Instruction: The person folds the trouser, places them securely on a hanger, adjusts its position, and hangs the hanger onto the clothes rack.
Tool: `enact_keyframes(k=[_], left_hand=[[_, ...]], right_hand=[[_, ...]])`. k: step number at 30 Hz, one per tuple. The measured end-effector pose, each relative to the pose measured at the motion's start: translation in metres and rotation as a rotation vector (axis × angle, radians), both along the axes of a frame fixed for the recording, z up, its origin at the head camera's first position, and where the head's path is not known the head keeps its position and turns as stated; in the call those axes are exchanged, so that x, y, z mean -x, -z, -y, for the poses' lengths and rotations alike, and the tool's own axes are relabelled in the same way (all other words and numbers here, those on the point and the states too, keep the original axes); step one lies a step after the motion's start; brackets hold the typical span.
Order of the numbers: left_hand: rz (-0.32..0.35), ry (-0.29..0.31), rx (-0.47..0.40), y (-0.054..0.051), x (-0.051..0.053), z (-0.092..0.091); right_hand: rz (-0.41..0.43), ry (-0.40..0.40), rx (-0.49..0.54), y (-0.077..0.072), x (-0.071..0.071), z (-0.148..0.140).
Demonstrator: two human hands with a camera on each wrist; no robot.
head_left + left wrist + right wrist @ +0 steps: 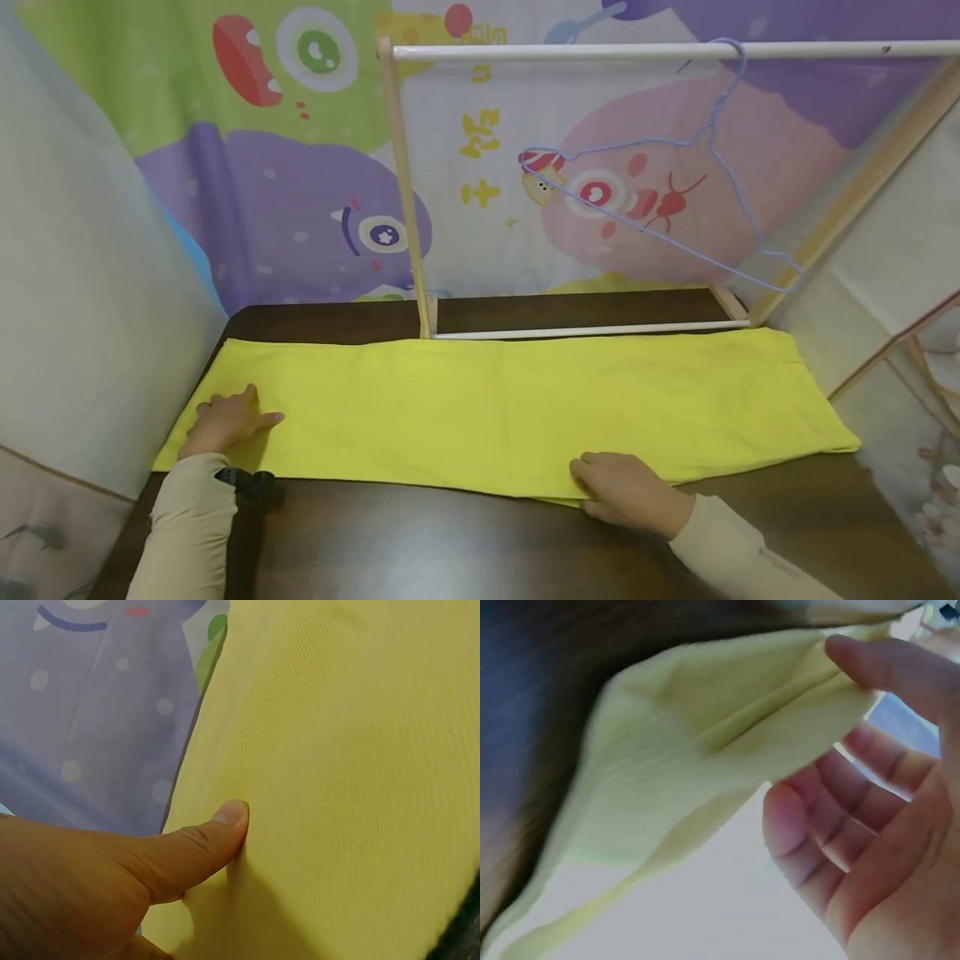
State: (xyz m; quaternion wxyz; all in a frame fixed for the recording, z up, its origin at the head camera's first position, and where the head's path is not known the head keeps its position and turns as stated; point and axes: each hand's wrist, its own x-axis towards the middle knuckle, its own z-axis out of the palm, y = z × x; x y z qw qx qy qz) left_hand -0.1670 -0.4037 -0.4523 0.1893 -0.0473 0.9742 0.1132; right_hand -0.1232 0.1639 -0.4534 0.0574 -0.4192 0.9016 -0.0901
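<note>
Yellow trousers (pixel 450 408), folded lengthwise into a long strip, lie across the dark table. My left hand (pixel 228 421) rests on their left end with the fingers spread. In the left wrist view, its thumb (pixel 199 847) presses on the ribbed yellow fabric; the other fingers are mostly hidden. At the near edge, right of the middle, my right hand (pixel 630 492) pinches the cloth. The right wrist view shows that edge lifted, with the thumb (pixel 885 671) on one side and curled fingers on the other.
Behind the trousers stands a wooden rack with a white top rail (pixel 562 52) and a low white bar (pixel 585 331). A blue wire hanger (pixel 712 125) hangs from the rail. The brown table (pixel 360 542) shows in front. A printed cartoon curtain (pixel 300 200) covers the back.
</note>
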Motion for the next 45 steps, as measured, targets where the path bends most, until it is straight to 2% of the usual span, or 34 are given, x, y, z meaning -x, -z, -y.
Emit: enact_keyframes(k=[6,10,13,15,18,20,24,26,28,30,33,36,39,41,45], left_hand=[[0.001,0.000,0.011,0.001,0.002,-0.001],[-0.003,0.009,0.009,0.001,0.002,-0.002],[0.006,-0.007,-0.003,0.001,0.002,-0.003],[0.018,-0.021,-0.016,0.001,0.001,-0.003],[0.042,-0.045,-0.038,0.002,0.000,-0.004],[0.043,-0.053,-0.042,0.004,0.000,-0.005],[0.003,-0.050,-0.035,0.005,-0.001,-0.003],[-0.019,-0.035,-0.024,0.004,-0.001,-0.002],[-0.028,-0.019,-0.014,0.003,0.000,-0.001],[-0.035,0.005,-0.003,0.003,0.000,-0.002],[-0.038,0.030,0.010,0.002,0.001,-0.003],[-0.029,0.039,0.013,0.002,0.000,-0.003],[-0.026,0.041,0.017,0.003,-0.001,-0.003],[-0.027,0.043,0.015,0.002,-0.002,-0.004],[-0.052,0.047,0.021,-0.002,-0.001,-0.005]], right_hand=[[-0.055,-0.040,-0.014,-0.001,0.001,0.016],[-0.005,-0.021,0.015,-0.010,0.000,0.016],[0.055,-0.017,0.047,-0.018,0.000,0.015],[0.089,-0.020,0.031,-0.019,0.001,0.014],[0.210,-0.006,-0.038,-0.013,-0.001,0.010],[0.328,0.031,-0.080,-0.007,-0.003,0.004],[0.535,0.124,-0.070,0.000,-0.004,-0.007],[0.589,0.143,-0.056,0.000,-0.003,-0.011],[0.607,0.133,-0.037,-0.002,-0.002,-0.014],[0.591,0.114,-0.016,-0.005,-0.001,-0.017],[0.514,0.119,-0.008,-0.012,0.001,-0.023],[0.458,0.178,-0.074,-0.017,0.001,-0.028],[0.421,0.232,-0.176,-0.013,-0.003,-0.029],[0.368,0.205,-0.178,-0.008,-0.007,-0.030],[0.276,0.139,-0.089,-0.004,-0.007,-0.033]])
